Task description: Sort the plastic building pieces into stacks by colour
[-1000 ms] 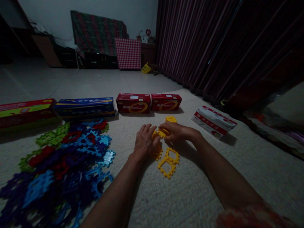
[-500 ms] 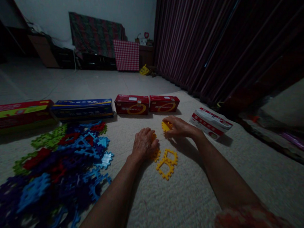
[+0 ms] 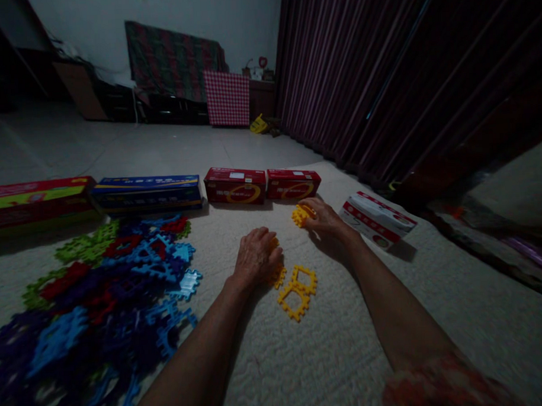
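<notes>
My left hand is closed over yellow notched interlocking pieces on the cream quilted cloth, covering most of them. Beyond it and to the right, my right hand grips more yellow interlocking pieces between thumb and fingers, just in front of the red boxes. Two yellow frame pieces with open centres lie touching each other between my forearms. On the left spreads a heap of blue, purple, red and green interlocking pieces.
Two red boxes, a blue box and a red-and-yellow box stand in a row across the cloth. A white-and-red box sits right of my right hand. Dark curtains hang at the back right.
My right hand has moved slightly away from me and to the right, with the yellow pieces in it. My left hand has stayed in place over its yellow pieces.
</notes>
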The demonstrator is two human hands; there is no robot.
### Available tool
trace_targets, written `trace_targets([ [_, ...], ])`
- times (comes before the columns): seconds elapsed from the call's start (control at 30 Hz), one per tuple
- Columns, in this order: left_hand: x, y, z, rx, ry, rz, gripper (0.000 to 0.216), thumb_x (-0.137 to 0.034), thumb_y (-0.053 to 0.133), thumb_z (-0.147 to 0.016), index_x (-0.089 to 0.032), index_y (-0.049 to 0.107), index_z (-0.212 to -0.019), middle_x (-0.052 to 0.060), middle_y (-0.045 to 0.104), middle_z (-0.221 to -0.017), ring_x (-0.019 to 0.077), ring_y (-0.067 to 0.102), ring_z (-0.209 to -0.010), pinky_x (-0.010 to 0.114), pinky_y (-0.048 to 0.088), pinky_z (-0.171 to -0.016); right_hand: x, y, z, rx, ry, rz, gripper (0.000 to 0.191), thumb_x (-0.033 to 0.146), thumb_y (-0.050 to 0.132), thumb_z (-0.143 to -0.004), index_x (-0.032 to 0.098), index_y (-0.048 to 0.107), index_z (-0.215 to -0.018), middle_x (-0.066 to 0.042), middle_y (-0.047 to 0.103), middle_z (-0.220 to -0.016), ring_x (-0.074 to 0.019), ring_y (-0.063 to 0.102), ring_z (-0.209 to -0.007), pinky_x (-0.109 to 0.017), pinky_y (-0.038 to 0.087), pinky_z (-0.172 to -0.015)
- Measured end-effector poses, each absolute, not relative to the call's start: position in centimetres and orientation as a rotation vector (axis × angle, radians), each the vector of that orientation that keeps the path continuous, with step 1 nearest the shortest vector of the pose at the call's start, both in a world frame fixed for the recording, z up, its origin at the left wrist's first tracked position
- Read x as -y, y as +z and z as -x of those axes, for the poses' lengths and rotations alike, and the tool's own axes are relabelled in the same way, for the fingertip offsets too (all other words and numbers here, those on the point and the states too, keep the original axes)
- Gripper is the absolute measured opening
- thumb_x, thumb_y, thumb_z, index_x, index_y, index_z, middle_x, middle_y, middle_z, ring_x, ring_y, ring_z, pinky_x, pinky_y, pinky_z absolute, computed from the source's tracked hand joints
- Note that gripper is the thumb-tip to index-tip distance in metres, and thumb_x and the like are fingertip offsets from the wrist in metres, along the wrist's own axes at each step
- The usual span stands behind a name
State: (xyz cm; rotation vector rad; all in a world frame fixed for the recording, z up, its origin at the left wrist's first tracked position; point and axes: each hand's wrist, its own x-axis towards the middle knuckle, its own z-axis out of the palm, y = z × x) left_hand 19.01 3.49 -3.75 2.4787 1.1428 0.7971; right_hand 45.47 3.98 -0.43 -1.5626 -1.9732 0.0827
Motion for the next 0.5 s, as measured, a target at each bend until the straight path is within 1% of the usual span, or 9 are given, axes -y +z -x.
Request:
trace_targets([
  [0.13,-3.5,-3.8,-19.0,-1.139,0.799,-2.474,0.037,-0.028,0.061,-0.090,-0.017,0.067,-0.125,0.014,0.063,-0.138,0.0284,0.057,-0.129,0.046,0.045,-0.110,-2.2,-0.4,-44.5,2.049,-0.029,1.425,0.066,0.010,0.057,-0.068,0.027,0.057,-0.132,-0.009,0.053,-0.140,-0.0287,0.054,-0.128,-0.048,0.048,-0.107],
  [0.3,-3.6,-4.5,-19.1,-1.108,0.882,-2.444,0.036,-0.027,0.063,-0.088,-0.019,0.068,-0.123,0.013,0.064,-0.136,0.0288,0.059,-0.127,0.047,0.045,-0.110,-1.9,0.1,-43.8,2.038,-0.018,1.433,0.064,0.010,0.055,-0.069,0.025,0.057,-0.131,-0.010,0.055,-0.135,-0.0275,0.055,-0.125,-0.047,0.048,-0.107],
  [0.4,-4.0,-4.7,-19.2,-1.084,1.047,-2.311,0.034,-0.023,0.061,-0.086,-0.017,0.070,-0.118,0.013,0.069,-0.128,0.0264,0.063,-0.121,0.044,0.047,-0.109,-2.8,0.5,-43.8,1.986,-0.001,1.462,0.060,0.012,0.056,-0.069,0.024,0.060,-0.128,-0.010,0.057,-0.133,-0.0277,0.054,-0.127,-0.046,0.048,-0.108],
  [0.43,-4.3,-4.8,-19.2,-1.096,1.113,-2.227,0.032,-0.021,0.060,-0.086,-0.017,0.071,-0.116,0.012,0.071,-0.124,0.0250,0.065,-0.117,0.041,0.048,-0.108,-3.2,0.6,-43.7,1.980,0.012,1.480,0.056,0.012,0.056,-0.071,0.023,0.062,-0.125,-0.009,0.059,-0.131,-0.0274,0.055,-0.125,-0.046,0.048,-0.106],
  [0.5,-4.9,-4.9,-19.1,-1.170,1.247,-2.013,0.031,-0.017,0.055,-0.086,-0.017,0.072,-0.112,0.010,0.074,-0.117,0.0222,0.068,-0.111,0.037,0.051,-0.105,-3.6,1.0,-43.1,1.997,0.081,1.517,0.047,0.013,0.055,-0.074,0.022,0.066,-0.119,-0.009,0.064,-0.120,-0.0252,0.062,-0.111,-0.043,0.052,-0.099],
])
